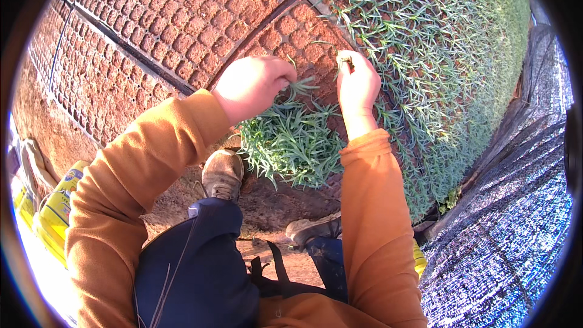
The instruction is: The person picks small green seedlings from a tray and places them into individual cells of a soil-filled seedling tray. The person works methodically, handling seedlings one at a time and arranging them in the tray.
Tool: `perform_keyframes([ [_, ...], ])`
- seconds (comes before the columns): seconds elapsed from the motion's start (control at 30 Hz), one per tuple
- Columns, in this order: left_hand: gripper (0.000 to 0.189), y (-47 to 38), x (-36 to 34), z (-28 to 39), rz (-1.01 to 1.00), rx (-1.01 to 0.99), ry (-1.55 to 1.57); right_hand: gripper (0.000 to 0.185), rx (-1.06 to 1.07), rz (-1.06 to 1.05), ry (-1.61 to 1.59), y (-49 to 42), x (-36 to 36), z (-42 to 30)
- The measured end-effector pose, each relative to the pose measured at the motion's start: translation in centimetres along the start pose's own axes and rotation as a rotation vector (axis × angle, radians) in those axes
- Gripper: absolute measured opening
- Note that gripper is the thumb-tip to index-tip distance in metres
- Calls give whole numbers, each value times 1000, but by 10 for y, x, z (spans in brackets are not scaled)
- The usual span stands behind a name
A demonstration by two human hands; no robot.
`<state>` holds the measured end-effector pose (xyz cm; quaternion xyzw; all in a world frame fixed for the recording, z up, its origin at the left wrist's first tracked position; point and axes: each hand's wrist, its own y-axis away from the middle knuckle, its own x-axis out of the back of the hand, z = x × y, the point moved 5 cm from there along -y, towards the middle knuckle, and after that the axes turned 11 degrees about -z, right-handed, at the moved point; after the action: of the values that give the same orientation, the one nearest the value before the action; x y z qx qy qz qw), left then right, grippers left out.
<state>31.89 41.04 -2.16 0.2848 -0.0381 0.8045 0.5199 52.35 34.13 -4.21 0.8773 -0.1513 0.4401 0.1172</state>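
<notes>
My left hand (pixel 255 84) hangs over the near end of a soil-filled plug tray (pixel 298 32), its fingertips closed on a small narrow-leaved green seedling (pixel 301 86). To its right, my right hand (pixel 357 77) pinches a thin piece of plant (pixel 339 57) between thumb and forefinger; how much it holds is partly hidden by the fingers. A loose heap of cut-looking green seedlings (pixel 296 146) lies just below both hands, over the tray's near end. Round soil cells show in the tray beyond the fingers.
More soil-filled plug trays (pixel 182 18) stretch to the upper left. Dense rows of green seedlings (pixel 423 54) stand at the right, beside black shade netting (pixel 510 218). Yellow printed packages (pixel 57 218) are at the lower left. My shoe (pixel 223 173) is near the heap.
</notes>
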Motion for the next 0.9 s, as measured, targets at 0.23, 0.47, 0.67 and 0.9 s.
perform_keyframes([
  [0.23,14,-5,12,-6,-27,269,316,36,246,-32,-193,19,32,-78],
  [0.47,24,-5,23,-18,119,229,477,12,7,-191,-321,-11,19,-38],
  [0.67,23,15,41,-43,216,268,442,10,191,-316,354,-36,1,-48],
  [0.9,24,20,40,-30,176,106,19,16,167,-289,451,-47,-18,-47],
])
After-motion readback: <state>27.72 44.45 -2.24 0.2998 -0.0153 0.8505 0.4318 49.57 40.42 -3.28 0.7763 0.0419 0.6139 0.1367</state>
